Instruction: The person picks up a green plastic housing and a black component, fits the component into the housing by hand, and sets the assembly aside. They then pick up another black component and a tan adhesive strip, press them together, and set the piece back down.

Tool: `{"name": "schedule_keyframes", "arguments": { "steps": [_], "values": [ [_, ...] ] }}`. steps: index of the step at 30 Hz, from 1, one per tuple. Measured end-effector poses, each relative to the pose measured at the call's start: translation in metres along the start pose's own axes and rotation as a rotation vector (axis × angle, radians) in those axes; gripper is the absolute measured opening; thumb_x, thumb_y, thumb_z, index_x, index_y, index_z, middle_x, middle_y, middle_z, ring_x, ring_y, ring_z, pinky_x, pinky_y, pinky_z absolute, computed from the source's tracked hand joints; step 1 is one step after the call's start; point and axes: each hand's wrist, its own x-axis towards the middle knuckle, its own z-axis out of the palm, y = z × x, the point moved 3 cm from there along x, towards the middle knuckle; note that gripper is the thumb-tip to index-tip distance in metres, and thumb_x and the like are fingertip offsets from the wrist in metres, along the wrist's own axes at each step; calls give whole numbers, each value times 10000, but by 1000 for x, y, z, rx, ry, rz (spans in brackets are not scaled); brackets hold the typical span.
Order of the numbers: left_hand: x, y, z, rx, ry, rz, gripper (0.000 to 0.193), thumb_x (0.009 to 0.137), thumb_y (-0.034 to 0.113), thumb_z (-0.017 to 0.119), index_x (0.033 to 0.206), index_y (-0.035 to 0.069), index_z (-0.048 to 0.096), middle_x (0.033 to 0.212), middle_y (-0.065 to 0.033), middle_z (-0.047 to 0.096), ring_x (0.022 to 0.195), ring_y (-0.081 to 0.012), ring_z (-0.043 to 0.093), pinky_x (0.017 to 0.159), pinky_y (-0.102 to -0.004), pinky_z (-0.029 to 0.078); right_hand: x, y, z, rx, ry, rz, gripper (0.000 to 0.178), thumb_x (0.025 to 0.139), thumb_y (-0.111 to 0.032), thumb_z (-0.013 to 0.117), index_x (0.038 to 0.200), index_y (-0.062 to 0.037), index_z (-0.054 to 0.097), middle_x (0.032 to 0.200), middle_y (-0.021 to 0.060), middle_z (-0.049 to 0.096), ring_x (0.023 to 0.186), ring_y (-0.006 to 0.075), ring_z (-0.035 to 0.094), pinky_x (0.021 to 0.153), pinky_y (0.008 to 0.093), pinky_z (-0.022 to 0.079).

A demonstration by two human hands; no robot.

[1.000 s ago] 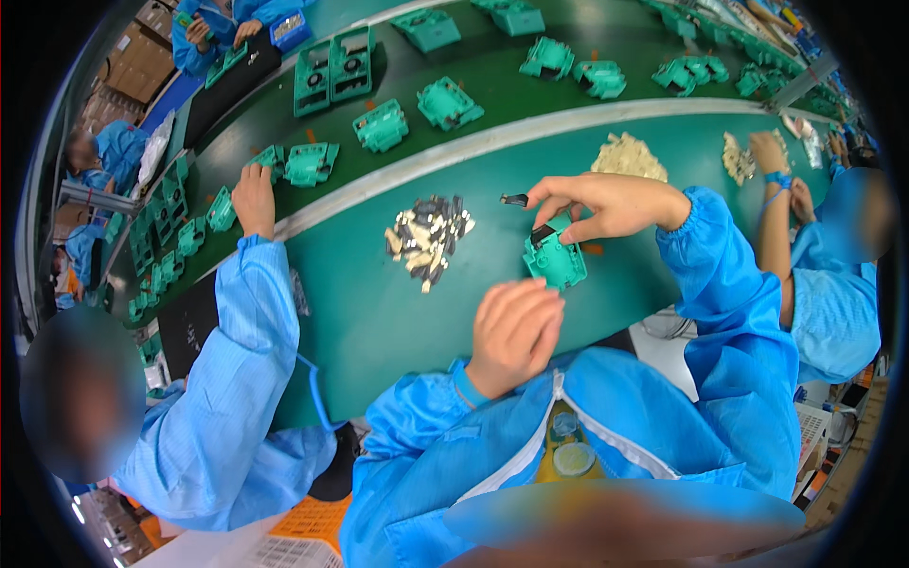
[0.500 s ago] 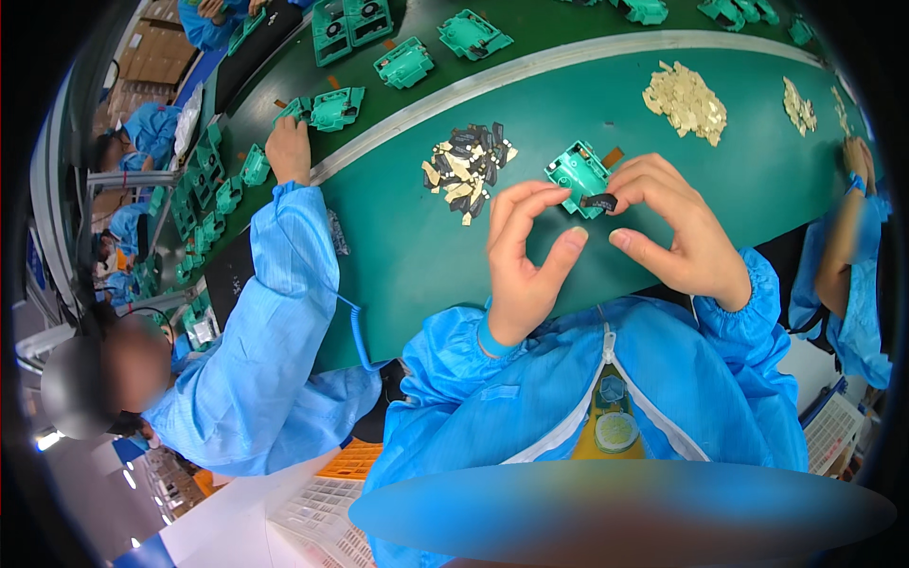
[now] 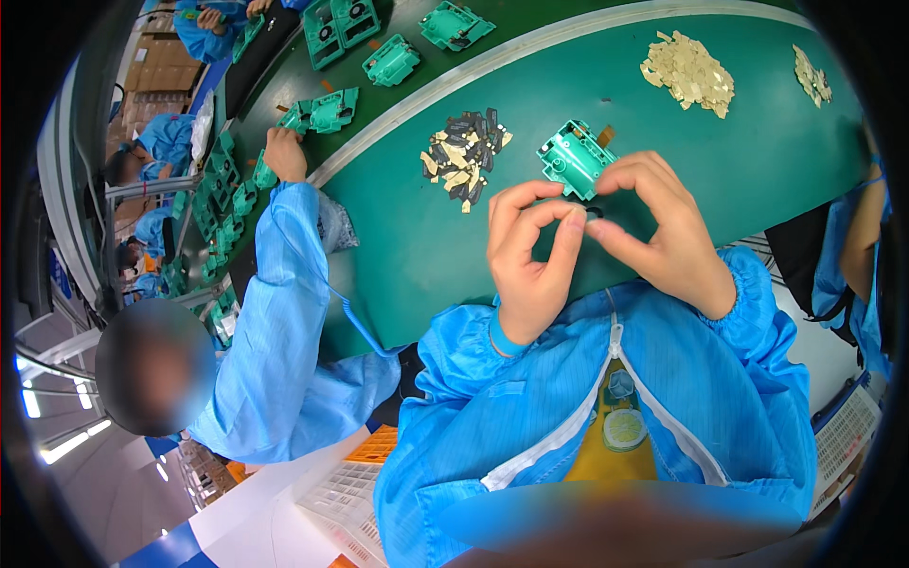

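While the green housing [image 3: 575, 157] is now lying on the bench [image 3: 417, 237], both hands, left [image 3: 530, 256] and right [image 3: 658, 227], are pinching a small black part [image 3: 595, 210] between closed fingertips.

Bare worktop [image 3: 398, 246] lies open left of the left hand [image 3: 532, 260]. Ahead, the dark parts heap [image 3: 464, 156] and green housing [image 3: 576, 159] obstruct passage. A co-worker's sleeve [image 3: 289, 284] bounds the left side, apparently resting on the edge.
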Motion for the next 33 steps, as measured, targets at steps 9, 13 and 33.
{"name": "schedule_keyframes", "arguments": {
  "steps": [9,13,33],
  "values": [
    [50,-8,-1,411,-376,120,831,769,167,846,1502,64,466,1541,-164,429,1361,-344,476,1097,-461,418,-10,36,-29,457,44,336,48,910,-10,639,931,-14,596,922,18,620,885,94,575,800,256,471],
    [45,-12,13,561,-592,184,784,757,165,859,1457,70,520,1564,-216,406,1396,-426,423,1144,-506,390,-22,53,-25,729,-20,496,85,939,-12,658,950,-34,578,942,-8,606,859,33,556,740,202,458],
    [15,21,26,285,-207,75,154,826,100,807,919,76,688,1236,-104,617,1147,-319,539,971,-428,413,-24,22,-20,323,-39,522,197,867,-49,755,994,-8,610,929,35,595,789,111,578,690,268,492]
  ]
}}
